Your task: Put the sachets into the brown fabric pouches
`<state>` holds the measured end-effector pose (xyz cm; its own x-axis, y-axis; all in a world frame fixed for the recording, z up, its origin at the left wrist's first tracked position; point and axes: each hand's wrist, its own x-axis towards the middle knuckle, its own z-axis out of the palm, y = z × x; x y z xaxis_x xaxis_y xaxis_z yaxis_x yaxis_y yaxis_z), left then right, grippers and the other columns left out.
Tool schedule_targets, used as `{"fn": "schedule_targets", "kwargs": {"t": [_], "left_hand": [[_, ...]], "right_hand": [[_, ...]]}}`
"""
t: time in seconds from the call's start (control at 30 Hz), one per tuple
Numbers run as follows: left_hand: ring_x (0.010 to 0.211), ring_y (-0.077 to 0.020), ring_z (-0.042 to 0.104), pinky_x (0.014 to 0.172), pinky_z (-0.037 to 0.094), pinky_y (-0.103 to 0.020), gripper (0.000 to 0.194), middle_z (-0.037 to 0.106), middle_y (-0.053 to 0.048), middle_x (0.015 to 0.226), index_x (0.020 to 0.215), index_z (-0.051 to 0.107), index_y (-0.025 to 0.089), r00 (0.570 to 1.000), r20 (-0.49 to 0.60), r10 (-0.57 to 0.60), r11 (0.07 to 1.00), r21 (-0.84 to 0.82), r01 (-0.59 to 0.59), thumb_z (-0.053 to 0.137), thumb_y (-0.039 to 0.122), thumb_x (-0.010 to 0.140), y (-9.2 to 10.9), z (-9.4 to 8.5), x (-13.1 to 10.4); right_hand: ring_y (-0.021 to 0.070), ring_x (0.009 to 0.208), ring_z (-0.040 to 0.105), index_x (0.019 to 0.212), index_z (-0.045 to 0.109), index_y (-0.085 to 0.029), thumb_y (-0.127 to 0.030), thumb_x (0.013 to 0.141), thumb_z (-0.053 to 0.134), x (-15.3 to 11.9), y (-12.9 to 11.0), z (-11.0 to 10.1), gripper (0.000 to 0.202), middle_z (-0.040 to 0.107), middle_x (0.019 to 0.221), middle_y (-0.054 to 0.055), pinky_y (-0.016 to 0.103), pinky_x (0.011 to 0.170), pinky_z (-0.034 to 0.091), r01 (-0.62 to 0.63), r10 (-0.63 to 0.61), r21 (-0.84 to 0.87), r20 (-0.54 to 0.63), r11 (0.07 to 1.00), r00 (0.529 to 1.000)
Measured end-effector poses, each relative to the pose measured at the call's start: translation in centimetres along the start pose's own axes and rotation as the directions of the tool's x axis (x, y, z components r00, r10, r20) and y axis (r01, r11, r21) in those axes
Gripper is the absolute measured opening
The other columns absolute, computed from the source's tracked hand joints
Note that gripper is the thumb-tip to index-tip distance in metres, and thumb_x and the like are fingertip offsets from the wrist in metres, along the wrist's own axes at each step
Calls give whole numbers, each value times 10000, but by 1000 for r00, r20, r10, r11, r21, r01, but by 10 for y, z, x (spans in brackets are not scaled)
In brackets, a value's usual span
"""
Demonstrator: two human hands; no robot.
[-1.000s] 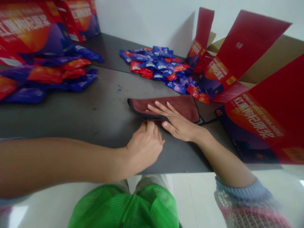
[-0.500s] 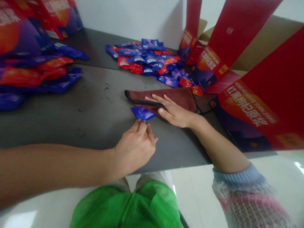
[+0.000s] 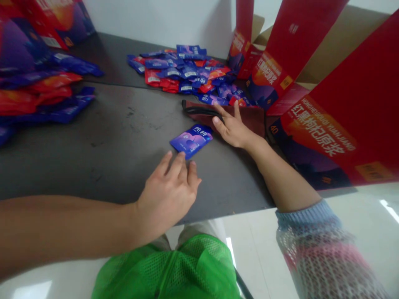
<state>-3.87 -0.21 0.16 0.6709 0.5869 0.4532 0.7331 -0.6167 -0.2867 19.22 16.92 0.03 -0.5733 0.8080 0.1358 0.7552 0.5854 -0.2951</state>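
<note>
A blue and purple sachet (image 3: 191, 140) lies flat on the dark table, its printed face up. My left hand (image 3: 170, 187) is just in front of it, with loosely bent fingers apart and the fingertips at its lower corner; I cannot tell if they touch it. Behind the sachet is a folded brown cloth (image 3: 254, 118) with black edging. My right hand (image 3: 233, 126) rests on this cloth, fingers spread, covering part of it. The cloth's left end is bunched up beside the thumb and fingertips.
Blue and red sachets (image 3: 187, 72) form a heap at the back of the table (image 3: 124, 166). Another stack of sachets (image 3: 46, 95) lies at the left, near red boxes (image 3: 68, 20). Tall open red cartons (image 3: 336, 137) line the right side. A green mesh garment (image 3: 168, 270) covers my lap.
The brown cloth has moved back and right under my right hand, baring the whole sachet. My left hand's pinched fingers have opened and drawn back slightly from the sachet.
</note>
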Motion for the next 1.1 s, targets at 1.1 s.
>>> {"fn": "schedule_targets", "kwargs": {"t": [1.1], "left_hand": [[821, -344, 788, 797, 615, -432, 443, 763, -328, 991, 999, 789, -92, 994, -59, -94, 995, -49, 91, 470, 207, 924, -6, 18, 6]], "right_hand": [[263, 1617, 121, 1639, 281, -312, -613, 1028, 313, 0, -19, 8, 682, 283, 1712, 16, 655, 1273, 5, -37, 26, 66, 162, 997, 986]]}}
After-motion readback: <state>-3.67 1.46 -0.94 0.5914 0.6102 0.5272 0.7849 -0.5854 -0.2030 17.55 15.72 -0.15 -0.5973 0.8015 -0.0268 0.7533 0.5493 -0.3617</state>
